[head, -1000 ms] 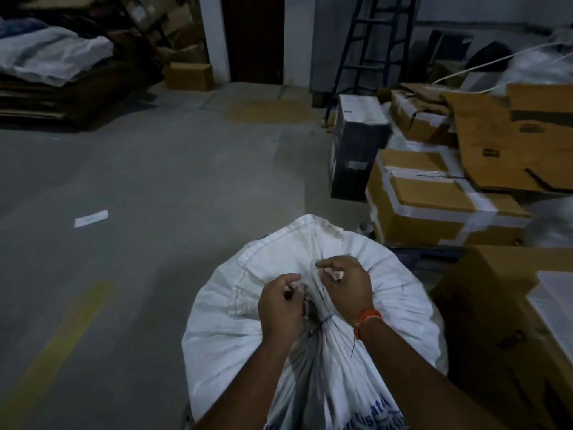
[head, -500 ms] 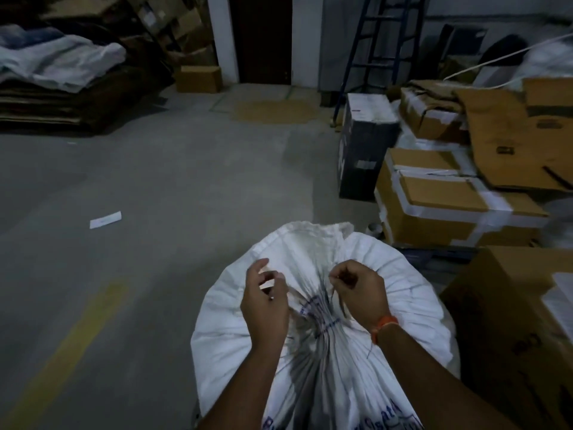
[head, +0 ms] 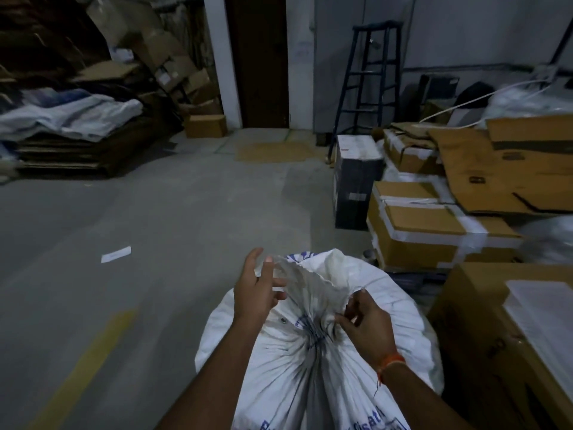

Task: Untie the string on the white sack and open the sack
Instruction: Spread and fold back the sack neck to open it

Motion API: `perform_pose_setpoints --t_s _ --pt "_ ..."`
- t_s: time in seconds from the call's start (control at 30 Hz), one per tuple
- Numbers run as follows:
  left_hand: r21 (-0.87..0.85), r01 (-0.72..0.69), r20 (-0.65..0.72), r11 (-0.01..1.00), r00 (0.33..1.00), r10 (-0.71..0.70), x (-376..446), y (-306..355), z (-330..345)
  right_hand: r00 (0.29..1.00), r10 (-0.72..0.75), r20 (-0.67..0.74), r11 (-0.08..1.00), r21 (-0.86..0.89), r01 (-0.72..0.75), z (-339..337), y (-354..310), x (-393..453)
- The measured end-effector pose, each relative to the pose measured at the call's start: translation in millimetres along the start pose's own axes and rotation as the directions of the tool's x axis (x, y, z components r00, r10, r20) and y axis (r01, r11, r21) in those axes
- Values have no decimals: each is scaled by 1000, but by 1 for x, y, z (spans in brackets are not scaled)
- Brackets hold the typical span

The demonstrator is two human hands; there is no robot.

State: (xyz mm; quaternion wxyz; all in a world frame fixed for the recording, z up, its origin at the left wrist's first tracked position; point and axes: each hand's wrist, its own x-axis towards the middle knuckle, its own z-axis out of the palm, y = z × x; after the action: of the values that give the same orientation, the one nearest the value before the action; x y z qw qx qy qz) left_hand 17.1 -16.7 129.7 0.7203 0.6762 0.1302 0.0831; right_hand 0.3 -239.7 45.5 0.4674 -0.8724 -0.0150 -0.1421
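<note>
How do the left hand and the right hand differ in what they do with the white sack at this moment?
The left hand is spread, fingers loose, at the sack's raised flap; the right hand is curled, pinching the fabric near the gathered neck. The left hand is higher and farther from the camera; the right hand is lower and nearer. Only the right wrist carries an orange band. Both touch the white sack.

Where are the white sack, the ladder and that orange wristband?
white sack [head: 273, 377]: head view, on its creased side.
ladder [head: 369, 97]: head view, on its rungs.
orange wristband [head: 391, 364]: head view, on the band.
</note>
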Motion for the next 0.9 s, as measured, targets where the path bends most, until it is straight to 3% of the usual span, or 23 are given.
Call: perform_pose_setpoints --t_s 0.33,0.53,0.77,0.9 --pt "147 118 169 982 975 -142 14 7 12 999 36 -15 999 22 -36 -8 9 3" --pt "115 122 140 986 981 -138 27 1 20 999 49 7 997 -61 -49 -12 15 14" --pt "256 -112 193 960 979 63 44 0 9 990 85 -110 996 41 -81 -13 11 25" --pt "377 -351 155 857 936 315 39 -18 3 990 -59 -132 997 -65 50 -10 12 36"
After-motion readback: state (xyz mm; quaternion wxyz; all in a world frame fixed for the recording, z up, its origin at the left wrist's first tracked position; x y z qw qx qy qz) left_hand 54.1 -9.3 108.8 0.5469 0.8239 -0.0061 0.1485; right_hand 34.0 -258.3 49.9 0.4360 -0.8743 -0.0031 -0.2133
